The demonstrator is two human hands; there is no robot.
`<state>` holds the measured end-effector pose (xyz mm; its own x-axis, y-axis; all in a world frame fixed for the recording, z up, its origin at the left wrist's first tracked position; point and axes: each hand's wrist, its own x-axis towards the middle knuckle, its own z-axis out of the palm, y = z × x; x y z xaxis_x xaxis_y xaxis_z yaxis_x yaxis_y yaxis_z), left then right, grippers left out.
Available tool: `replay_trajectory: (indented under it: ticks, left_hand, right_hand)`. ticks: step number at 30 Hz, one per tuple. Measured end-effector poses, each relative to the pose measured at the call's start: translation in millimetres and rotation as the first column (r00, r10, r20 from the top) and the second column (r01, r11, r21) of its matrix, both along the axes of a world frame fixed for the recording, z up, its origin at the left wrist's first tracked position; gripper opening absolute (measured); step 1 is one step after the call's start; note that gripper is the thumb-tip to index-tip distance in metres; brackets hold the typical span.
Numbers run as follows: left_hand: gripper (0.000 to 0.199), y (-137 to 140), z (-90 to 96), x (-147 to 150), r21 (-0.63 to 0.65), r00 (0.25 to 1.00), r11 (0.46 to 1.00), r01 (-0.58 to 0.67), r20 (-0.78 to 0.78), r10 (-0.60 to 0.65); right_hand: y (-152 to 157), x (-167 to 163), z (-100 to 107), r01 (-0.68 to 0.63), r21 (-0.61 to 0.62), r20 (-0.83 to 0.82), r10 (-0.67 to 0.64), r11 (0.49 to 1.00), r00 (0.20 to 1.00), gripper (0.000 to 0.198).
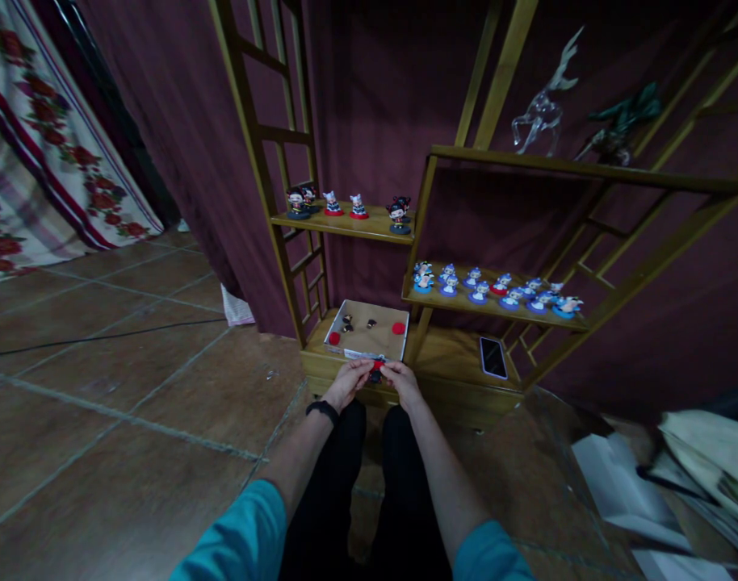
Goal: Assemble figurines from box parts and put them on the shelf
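- Grip first: on my feed, the left hand and right hand meet in a fingertip pinch, closed on one small red-and-dark piece; fingers cover much of it, so I can't make out its exact shape.
- I read that two-sided hold as a way to keep something so small steady while leaving part of it in sight.
- From this angle the held piece appears just on the near side of a shallow white-walled box.
- Inside that open box I see a red round piece at the near left, another red disc on the right, a dark cluster on the left and a lone dark bit around the middle. Its walls probably stop loose parts straying.
- The box rests on the left of the lower shelf, straight beyond the hands, presumably for a short reach; a phone lies flat well to the right, clear of the hands.
- Farther up, the left shelf bears small figurines standing on bases, while the right shelf carries bluish figurines in rows, apparently grouped by kind.
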<state>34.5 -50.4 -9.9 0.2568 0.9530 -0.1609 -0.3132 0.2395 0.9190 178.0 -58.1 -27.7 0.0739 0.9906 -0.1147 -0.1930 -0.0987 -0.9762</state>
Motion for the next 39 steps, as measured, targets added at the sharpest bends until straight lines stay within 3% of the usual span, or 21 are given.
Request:
replay_trajectory:
  ticks: [8,14,21,39]
  left_hand:
    - [0.017,3.1,-2.5,5.2,-0.042,0.989,0.990,-0.134,-0.064,0.131]
    - [0.012,6.3,-9.6,5.6,-0.023,0.982,0.985,-0.170,-0.089,0.168]
    - [0.019,9.3,-14.7,2.8,-0.097,0.997,0.993,-0.071,-0.017,0.070]
    - [0.032,7.0,-9.8,2.7,-0.097,1.000,0.995,-0.018,0.014,0.019]
  right_hand:
    - [1.9,1.5,-1.9,0.009,-0.034,-0.009,-0.010,0.999,1.000,0.026]
    - [2.5,0.0,-0.6,-0.003,-0.128,-0.126,-0.013,0.992,0.992,0.024]
    - [1.5,-0.2,2.9,-0.017,-0.148,-0.187,-0.011,0.989,0.982,0.013]
    - [-4.2,1.2,11.2,-0.075,-0.136,-0.264,0.036,0.988,0.964,0.019]
